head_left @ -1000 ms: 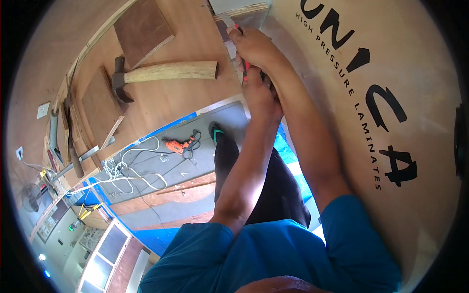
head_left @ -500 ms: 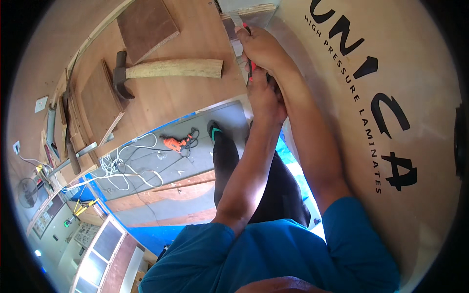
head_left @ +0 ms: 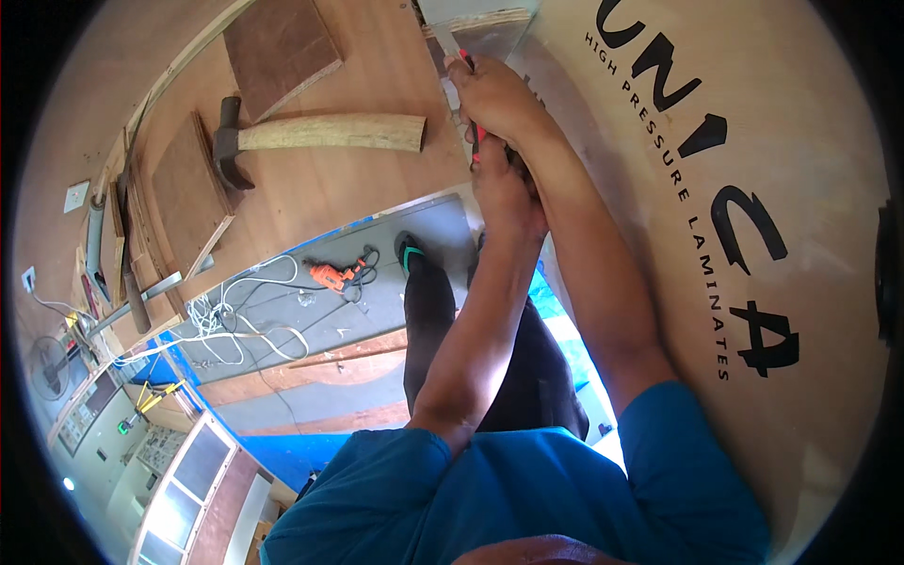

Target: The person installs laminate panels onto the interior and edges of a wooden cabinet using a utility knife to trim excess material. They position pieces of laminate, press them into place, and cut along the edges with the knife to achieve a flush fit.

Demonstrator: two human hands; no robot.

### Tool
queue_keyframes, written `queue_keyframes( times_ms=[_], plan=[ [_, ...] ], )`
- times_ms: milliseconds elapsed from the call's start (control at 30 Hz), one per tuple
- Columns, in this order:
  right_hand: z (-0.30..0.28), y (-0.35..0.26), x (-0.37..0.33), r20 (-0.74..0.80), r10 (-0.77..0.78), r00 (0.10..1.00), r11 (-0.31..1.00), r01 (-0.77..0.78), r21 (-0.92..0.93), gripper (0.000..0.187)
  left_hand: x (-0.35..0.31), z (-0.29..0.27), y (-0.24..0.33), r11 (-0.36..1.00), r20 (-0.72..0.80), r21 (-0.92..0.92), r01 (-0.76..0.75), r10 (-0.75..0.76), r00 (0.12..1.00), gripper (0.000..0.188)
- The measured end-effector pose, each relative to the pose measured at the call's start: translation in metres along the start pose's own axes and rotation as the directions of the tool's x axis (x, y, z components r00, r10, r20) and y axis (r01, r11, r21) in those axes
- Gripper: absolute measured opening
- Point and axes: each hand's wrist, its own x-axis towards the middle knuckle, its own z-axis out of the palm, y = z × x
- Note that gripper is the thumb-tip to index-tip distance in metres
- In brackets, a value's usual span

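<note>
Both my hands are closed round a red-and-black-handled tool (head_left: 477, 139) with a flat, pale metal blade (head_left: 446, 40). My right hand (head_left: 494, 94) grips it farther forward, near the blade. Behind it, my left hand (head_left: 506, 193) wraps the rear of the handle, partly under my right wrist. The blade points away from me, against or just over a wooden edge (head_left: 490, 21) at the far end of a narrow gap between the bench and the big panel. My fingers hide much of the handle, so I cannot tell the tool's exact kind.
A hammer (head_left: 330, 134) with a wooden handle lies on the plywood bench (head_left: 330, 202) to the left, among board offcuts (head_left: 282, 56). A large printed laminate panel (head_left: 612, 188) stands close on my right. An orange power drill (head_left: 334, 276) and white cable (head_left: 212, 315) lie on the floor.
My hands and the tool have shifted slightly to the left, still in the same grip. The whole view has moved a little too.
</note>
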Motion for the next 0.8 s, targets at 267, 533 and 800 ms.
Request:
queue_keyframes(
  times_ms=[267,533,800],
  plan=[
    [-0.003,-0.005,-0.003,-0.012,-0.108,0.994,0.991,0.106,-0.078,0.050,0.002,-0.004,-0.001,1.000,0.105,0.010,0.012,-0.013,0.994,0.023],
    [-0.009,-0.017,-0.004,-0.002,-0.077,0.997,0.980,0.075,-0.183,0.052,0.002,0.001,-0.004,0.999,0.125,-0.021,-0.025,0.027,0.992,0.031],
    [-0.007,-0.007,-0.005,0.075,-0.215,0.974,0.963,0.224,-0.153,0.049,0.000,0.004,-0.004,1.000,0.042,0.008,0.028,-0.028,0.999,0.024]
  ],
)
